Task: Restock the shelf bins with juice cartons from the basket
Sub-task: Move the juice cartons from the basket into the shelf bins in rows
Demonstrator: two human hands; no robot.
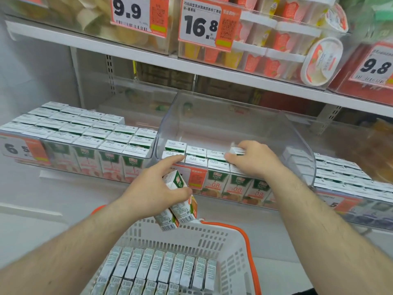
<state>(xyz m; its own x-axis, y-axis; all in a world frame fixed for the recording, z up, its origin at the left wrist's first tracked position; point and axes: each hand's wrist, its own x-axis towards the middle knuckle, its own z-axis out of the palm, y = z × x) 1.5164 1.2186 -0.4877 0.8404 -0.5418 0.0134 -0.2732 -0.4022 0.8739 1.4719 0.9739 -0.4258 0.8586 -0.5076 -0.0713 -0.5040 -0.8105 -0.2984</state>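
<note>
My left hand [155, 188] grips two small juice cartons [180, 201] above the white basket [231, 250], its forefinger stretched toward the front edge of the middle clear bin [293, 145]. My right hand [253, 158] is inside that bin and holds one carton [236, 150] at the right end of the rows standing there. Several cartons [196, 153] fill the bin's front; its back part is bare. A row of cartons [161, 267] lies in the basket.
A full bin of cartons [80, 133] stands to the left and another [340, 177] to the right. The upper shelf [148, 58] with price tags and pudding cups overhangs the bins. The basket's orange handle [244, 237] hangs at its right.
</note>
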